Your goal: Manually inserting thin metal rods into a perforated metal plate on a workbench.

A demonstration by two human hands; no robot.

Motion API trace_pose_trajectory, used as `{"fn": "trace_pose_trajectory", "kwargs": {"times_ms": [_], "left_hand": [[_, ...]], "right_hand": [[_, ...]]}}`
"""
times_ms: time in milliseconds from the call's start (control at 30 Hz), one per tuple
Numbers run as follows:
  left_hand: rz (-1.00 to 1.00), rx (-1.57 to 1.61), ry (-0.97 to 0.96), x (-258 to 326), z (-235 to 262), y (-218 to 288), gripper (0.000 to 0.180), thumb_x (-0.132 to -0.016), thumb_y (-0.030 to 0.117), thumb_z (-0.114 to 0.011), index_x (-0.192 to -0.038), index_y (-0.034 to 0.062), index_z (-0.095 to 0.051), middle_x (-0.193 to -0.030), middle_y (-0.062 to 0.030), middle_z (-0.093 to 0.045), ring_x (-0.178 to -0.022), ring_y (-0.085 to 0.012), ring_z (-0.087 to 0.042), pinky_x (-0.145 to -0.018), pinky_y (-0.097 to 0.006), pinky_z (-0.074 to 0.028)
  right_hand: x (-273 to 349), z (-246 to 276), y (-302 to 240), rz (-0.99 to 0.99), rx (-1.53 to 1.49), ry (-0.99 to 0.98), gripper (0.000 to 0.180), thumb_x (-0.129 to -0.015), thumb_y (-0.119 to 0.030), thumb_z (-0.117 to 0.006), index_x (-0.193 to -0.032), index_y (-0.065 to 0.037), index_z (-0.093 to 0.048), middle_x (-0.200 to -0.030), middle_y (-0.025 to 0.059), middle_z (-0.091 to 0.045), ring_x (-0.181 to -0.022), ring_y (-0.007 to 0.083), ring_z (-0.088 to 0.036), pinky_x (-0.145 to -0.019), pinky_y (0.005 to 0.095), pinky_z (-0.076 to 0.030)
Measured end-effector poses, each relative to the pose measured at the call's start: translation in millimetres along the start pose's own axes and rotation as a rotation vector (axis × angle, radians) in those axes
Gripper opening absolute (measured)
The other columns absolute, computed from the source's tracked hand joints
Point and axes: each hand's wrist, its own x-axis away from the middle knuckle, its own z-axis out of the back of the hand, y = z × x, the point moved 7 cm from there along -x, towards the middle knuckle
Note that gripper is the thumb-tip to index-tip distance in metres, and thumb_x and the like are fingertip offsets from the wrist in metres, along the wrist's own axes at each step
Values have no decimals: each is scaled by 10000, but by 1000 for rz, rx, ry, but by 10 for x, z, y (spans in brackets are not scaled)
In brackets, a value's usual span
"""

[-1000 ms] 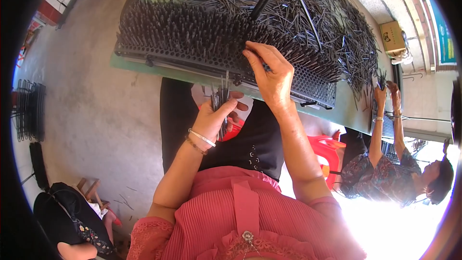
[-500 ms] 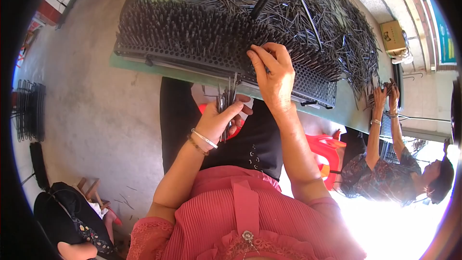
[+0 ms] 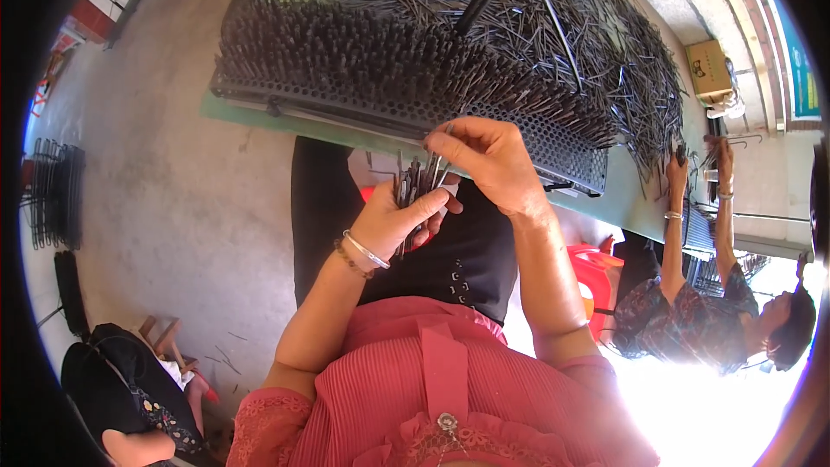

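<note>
Bundle of dark rods (image 3: 413, 180) is upright in front of the lap, gripped by the left hand (image 3: 393, 214); right hand (image 3: 497, 160) has thumb and index nearly together at its top ends, can't tell if a rod is pinched. Best handling: left fingers firm but not crushing, tips fanned, one rod drawn straight up by its end. Just beyond, the perforated tray (image 3: 566, 145) full of standing rods (image 3: 346, 47) sits on the green bench (image 3: 251, 125).
</note>
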Motion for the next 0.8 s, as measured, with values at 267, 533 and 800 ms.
{"fn": "trace_pose_trajectory", "kwargs": {"times_ms": [267,533,800], "left_hand": [[-2,23,41,-38,158,-65,313,-903,153,-571,-1146,-42,-541,-908,-92,-621,-594,-79,-485,-517,-210,-413],[115,262,92,4,217,-104,240,-884,93,-514,-1089,-31,-525,-987,-121,-593,-821,-158,-580,-677,-275,-506],[80,263,50,3,230,-84,247,-901,109,-513,-1108,-26,-514,-1013,-137,-600,-898,-217,-613,-771,-342,-537]], "right_hand": [[-157,201,-449,394,32,438,189,-892,-131,-640,-978,35,-669,-825,40,-676,-677,58,-569,-595,206,-478],[-277,165,-363,458,212,500,173,-842,-109,-684,-946,30,-670,-789,87,-682,-662,85,-602,-639,237,-490],[-275,118,-431,559,395,423,165,-829,-85,-692,-960,13,-674,-821,72,-681,-679,101,-602,-646,236,-485]]}}
